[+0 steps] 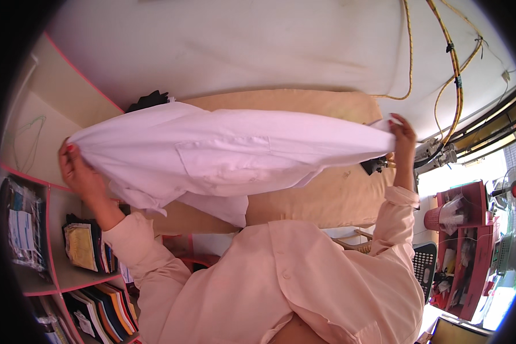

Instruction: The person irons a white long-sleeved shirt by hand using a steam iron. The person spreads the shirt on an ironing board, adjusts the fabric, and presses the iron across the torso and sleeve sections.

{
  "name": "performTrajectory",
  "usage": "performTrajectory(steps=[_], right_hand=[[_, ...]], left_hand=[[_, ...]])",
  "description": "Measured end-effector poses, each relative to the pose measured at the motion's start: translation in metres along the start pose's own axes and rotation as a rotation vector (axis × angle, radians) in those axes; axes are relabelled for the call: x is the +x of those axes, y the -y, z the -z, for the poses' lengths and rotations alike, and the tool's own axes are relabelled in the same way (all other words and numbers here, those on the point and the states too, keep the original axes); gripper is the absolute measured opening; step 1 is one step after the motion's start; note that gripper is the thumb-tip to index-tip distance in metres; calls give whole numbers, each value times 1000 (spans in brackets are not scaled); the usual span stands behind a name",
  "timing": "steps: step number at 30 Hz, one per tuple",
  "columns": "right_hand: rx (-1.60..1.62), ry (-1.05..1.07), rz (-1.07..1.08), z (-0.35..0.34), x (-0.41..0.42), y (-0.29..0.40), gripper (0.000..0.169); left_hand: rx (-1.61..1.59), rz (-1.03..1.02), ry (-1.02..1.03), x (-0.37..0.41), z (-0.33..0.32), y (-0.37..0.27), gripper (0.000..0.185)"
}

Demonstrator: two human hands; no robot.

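A white cloth garment (240,146) with a stitched patch that looks like a pocket is stretched sideways between my two hands. At the far left, my left hand (79,170) pinches one end of it. My right hand (403,133) grips the opposite end at the right. Below the stretched part, a loose flap of the fabric hangs over a table covered in tan cloth (318,202). Part of the tabletop is hidden behind the garment.
Open shelves (51,241) with folded fabrics stand at the left. Black cloth (148,101) lies by the wall. Metal fittings (438,152) and yellow hoses (455,77) are at the right, with a red cabinet (473,258) and a fan (514,188) beyond.
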State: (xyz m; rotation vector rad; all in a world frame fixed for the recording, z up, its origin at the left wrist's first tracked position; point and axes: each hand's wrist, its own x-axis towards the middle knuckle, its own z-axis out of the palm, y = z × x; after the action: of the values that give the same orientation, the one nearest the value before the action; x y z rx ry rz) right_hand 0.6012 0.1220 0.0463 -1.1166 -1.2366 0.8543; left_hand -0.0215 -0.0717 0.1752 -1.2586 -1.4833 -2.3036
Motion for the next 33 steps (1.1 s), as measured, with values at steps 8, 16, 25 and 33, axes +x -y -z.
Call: performTrajectory(steps=[8, 16, 25, 33], right_hand=[[118, -255, 345, 71, -1, 167, 21], [-77, -306, 284, 6, 129, 160, 18], [-33, -116, 444, 42, 110, 182, 27], [-607, -173, 258, 46, 43, 12, 13]], left_hand=[[267, 42, 324, 89, -6, -39, 29], [301, 95, 355, 152, -185, 40, 18], [-124, -178, 314, 143, -141, -30, 25], [456, -53, 705, -29, -65, 88, 15]])
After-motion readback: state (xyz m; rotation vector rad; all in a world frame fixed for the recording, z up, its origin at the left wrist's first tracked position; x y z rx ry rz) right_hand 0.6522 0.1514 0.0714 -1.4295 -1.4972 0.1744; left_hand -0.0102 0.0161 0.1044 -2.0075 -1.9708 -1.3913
